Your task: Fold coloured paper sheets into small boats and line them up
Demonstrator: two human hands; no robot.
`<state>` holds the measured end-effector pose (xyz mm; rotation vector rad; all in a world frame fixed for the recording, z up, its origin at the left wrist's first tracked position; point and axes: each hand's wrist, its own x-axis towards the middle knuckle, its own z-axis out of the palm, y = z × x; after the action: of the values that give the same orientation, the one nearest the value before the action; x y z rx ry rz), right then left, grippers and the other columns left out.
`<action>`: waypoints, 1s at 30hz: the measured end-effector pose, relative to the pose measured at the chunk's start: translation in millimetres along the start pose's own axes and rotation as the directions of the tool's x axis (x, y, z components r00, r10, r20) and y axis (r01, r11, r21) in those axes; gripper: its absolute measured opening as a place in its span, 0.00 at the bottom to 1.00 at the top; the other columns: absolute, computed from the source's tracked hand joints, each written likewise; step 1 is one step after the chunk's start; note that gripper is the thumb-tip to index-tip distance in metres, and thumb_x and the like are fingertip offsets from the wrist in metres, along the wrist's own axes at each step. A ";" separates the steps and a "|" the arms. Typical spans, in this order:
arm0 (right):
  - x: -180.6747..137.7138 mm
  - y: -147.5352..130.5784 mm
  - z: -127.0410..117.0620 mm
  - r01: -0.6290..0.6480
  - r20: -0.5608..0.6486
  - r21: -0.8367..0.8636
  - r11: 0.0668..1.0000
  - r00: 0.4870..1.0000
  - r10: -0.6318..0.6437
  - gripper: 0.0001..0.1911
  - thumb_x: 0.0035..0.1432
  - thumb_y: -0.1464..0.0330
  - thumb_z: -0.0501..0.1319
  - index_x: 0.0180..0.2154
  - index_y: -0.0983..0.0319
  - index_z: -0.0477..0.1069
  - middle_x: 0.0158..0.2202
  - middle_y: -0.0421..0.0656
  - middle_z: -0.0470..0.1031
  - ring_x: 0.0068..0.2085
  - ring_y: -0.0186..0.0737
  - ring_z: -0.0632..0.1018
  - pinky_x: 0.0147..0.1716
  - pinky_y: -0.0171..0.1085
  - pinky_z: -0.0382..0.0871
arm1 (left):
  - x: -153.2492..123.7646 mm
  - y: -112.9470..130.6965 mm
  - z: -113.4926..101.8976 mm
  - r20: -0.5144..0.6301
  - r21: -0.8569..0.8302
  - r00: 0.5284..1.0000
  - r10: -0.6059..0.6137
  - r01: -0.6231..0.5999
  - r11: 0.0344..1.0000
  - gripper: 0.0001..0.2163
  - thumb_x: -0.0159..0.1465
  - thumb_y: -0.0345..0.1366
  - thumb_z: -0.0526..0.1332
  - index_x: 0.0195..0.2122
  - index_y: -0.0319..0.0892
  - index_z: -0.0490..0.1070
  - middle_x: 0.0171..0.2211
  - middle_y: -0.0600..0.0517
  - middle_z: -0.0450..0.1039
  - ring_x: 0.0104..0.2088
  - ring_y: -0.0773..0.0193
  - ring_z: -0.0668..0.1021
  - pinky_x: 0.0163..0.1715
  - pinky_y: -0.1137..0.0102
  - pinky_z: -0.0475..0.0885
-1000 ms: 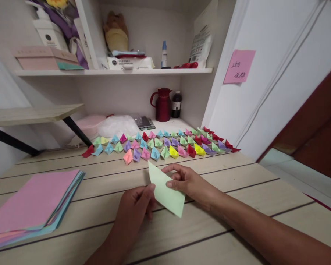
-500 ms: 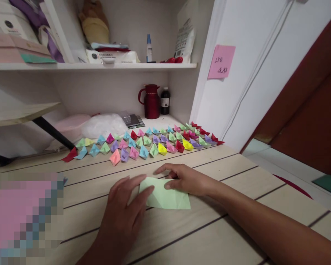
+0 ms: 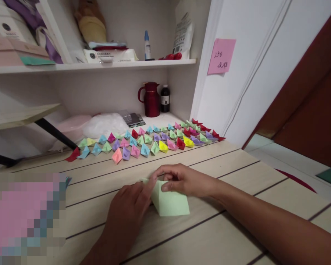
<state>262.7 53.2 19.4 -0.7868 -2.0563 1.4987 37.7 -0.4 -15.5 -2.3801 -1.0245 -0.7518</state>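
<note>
Green paper [image 3: 171,203] lies on the table [image 3: 231,228], in front of the paper boats [image 3: 151,140]; left hand [image 3: 127,213] and right hand [image 3: 182,180] both pinch its fold.

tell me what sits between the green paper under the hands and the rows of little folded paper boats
Nothing: in the head view only bare wooden tabletop separates the green paper from the paper boats.
</note>
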 end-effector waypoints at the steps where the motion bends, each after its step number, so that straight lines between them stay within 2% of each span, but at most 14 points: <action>1: 0.3 -0.5 2.8 0.003 0.005 -0.037 0.999 1.000 -0.003 0.18 0.58 0.68 0.62 0.51 0.58 0.70 0.24 0.34 0.59 0.25 0.29 0.60 0.24 0.29 0.55 | -1.5 -0.3 0.9 0.014 0.005 1.000 0.003 -0.003 1.000 0.23 0.66 0.28 0.55 0.62 0.41 0.55 0.34 0.51 0.73 0.32 0.62 0.74 0.33 0.67 0.68; 6: 1.9 5.7 2.8 -0.018 -0.081 -0.268 0.963 0.997 -0.004 0.19 0.55 0.68 0.64 0.50 0.58 0.71 0.27 0.36 0.63 0.28 0.31 0.66 0.28 0.29 0.59 | -5.3 -2.7 4.2 0.027 0.085 0.996 -0.083 0.080 0.993 0.17 0.64 0.29 0.57 0.54 0.42 0.64 0.42 0.45 0.72 0.36 0.58 0.75 0.33 0.64 0.71; 9: 1.3 8.5 -2.8 -0.047 -0.144 -0.367 0.929 0.990 -0.006 0.20 0.53 0.67 0.66 0.49 0.57 0.72 0.30 0.38 0.68 0.31 0.34 0.69 0.30 0.31 0.62 | -2.3 -2.9 0.0 0.002 0.090 0.996 -0.095 0.094 0.992 0.12 0.63 0.29 0.58 0.47 0.41 0.70 0.49 0.40 0.70 0.45 0.52 0.75 0.44 0.56 0.71; 12: 1.1 9.6 -5.1 -0.039 -0.150 -0.457 0.889 0.988 -0.034 0.20 0.53 0.66 0.66 0.49 0.56 0.72 0.32 0.39 0.72 0.33 0.35 0.71 0.33 0.32 0.64 | 3.2 -0.5 -6.9 0.027 0.009 0.999 0.020 -0.020 1.000 0.12 0.63 0.27 0.57 0.46 0.45 0.72 0.55 0.44 0.69 0.56 0.53 0.70 0.56 0.52 0.61; 15: 2.3 11.1 -4.2 -0.025 -0.133 -0.506 0.862 0.990 -0.049 0.20 0.53 0.67 0.66 0.49 0.56 0.72 0.35 0.40 0.75 0.35 0.37 0.73 0.36 0.34 0.65 | 6.2 1.0 -8.7 0.110 -0.088 0.981 0.162 -0.152 0.984 0.17 0.66 0.29 0.55 0.55 0.49 0.67 0.57 0.51 0.69 0.60 0.59 0.67 0.62 0.55 0.51; 18: 1.7 11.8 -6.0 -0.043 -0.133 -0.455 0.890 0.991 -0.020 0.18 0.55 0.67 0.64 0.49 0.57 0.72 0.36 0.41 0.75 0.35 0.36 0.73 0.36 0.34 0.65 | 4.6 -2.6 -4.4 0.281 -0.142 0.945 0.169 -0.134 0.981 0.18 0.67 0.38 0.54 0.59 0.48 0.63 0.58 0.52 0.69 0.58 0.60 0.69 0.60 0.58 0.56; 20: -1.7 10.3 -11.3 -0.095 -0.112 -0.309 0.946 0.992 0.063 0.16 0.60 0.64 0.59 0.49 0.58 0.72 0.34 0.41 0.74 0.32 0.34 0.72 0.32 0.33 0.65 | 2.4 -7.1 -1.7 0.382 -0.129 0.919 0.094 -0.048 0.991 0.19 0.67 0.43 0.53 0.59 0.48 0.64 0.59 0.50 0.67 0.58 0.58 0.70 0.56 0.58 0.63; 22: -7.6 7.2 -19.2 -0.166 -0.025 -0.131 0.977 0.986 0.164 0.17 0.64 0.61 0.53 0.52 0.60 0.70 0.30 0.40 0.73 0.28 0.32 0.71 0.27 0.31 0.62 | -0.2 -11.9 -0.9 0.430 -0.093 0.903 0.011 0.032 0.995 0.20 0.67 0.46 0.52 0.59 0.48 0.65 0.60 0.48 0.66 0.58 0.56 0.70 0.53 0.58 0.65; 23: -10.9 5.3 -23.4 -0.194 0.036 -0.063 0.979 0.980 0.197 0.19 0.66 0.61 0.51 0.53 0.60 0.68 0.28 0.40 0.72 0.27 0.32 0.71 0.25 0.30 0.60 | -1.8 -13.9 -0.9 0.438 -0.082 0.899 -0.014 0.056 0.995 0.21 0.67 0.47 0.52 0.59 0.47 0.65 0.60 0.47 0.66 0.58 0.56 0.70 0.53 0.58 0.66; 25: -16.6 1.9 -30.2 -0.199 0.130 -0.031 0.979 0.971 0.202 0.19 0.66 0.64 0.50 0.56 0.59 0.65 0.28 0.40 0.71 0.30 0.32 0.71 0.26 0.29 0.59 | -5.9 -17.2 -0.6 0.439 -0.080 0.898 -0.032 0.075 0.994 0.22 0.66 0.48 0.52 0.58 0.47 0.66 0.59 0.47 0.66 0.58 0.55 0.71 0.53 0.58 0.66; 27: -19.5 0.2 -33.2 -0.140 0.173 -0.061 0.988 0.974 0.148 0.21 0.64 0.70 0.53 0.58 0.57 0.64 0.32 0.40 0.71 0.34 0.32 0.71 0.30 0.30 0.62 | -11.5 -19.1 1.2 0.417 -0.103 0.909 -0.021 0.070 0.992 0.22 0.66 0.49 0.52 0.59 0.48 0.64 0.60 0.48 0.66 0.58 0.55 0.70 0.54 0.58 0.64; 30: -17.5 1.6 -29.7 -0.022 0.168 -0.190 0.982 0.984 0.055 0.28 0.58 0.78 0.54 0.59 0.54 0.63 0.37 0.40 0.70 0.37 0.32 0.70 0.35 0.32 0.64 | -20.3 -19.7 6.1 0.365 -0.145 0.931 0.001 0.056 0.988 0.23 0.65 0.49 0.53 0.61 0.53 0.61 0.62 0.50 0.63 0.60 0.55 0.67 0.58 0.58 0.60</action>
<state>295.5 61.8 25.8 -0.7948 -2.3514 1.4536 13.0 5.0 -29.5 -2.7114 -1.1829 -0.4143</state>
